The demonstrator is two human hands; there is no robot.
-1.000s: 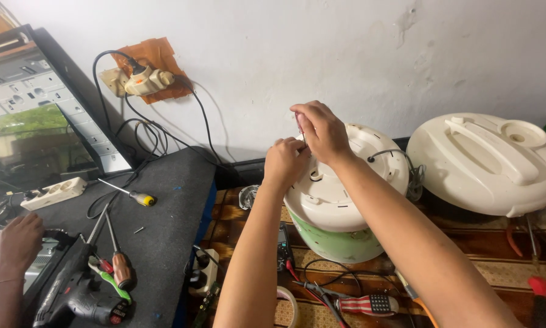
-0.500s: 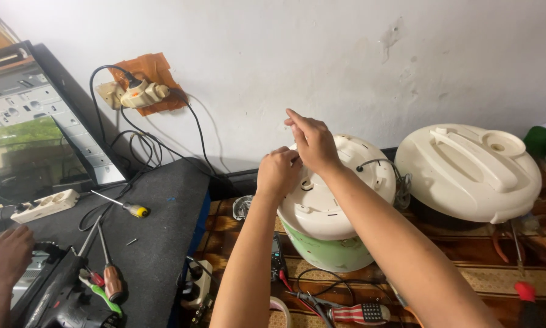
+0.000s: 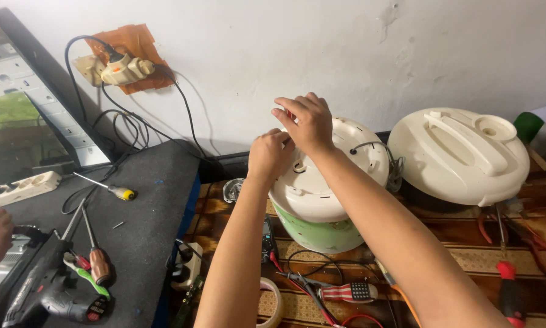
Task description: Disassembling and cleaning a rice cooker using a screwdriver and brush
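White plaster wall rose behind the table (image 3: pixel 455 243), where a green and cream rice cooker (image 3: pixel 321 206) lay tipped on its side. Both hands met at its upper edge: the left hand (image 3: pixel 270 155) curled shut against the rim, the right hand (image 3: pixel 306 123) just above it, fingertips pinched together on something too small to tell. Right of them sat a cream lid (image 3: pixel 458 155)
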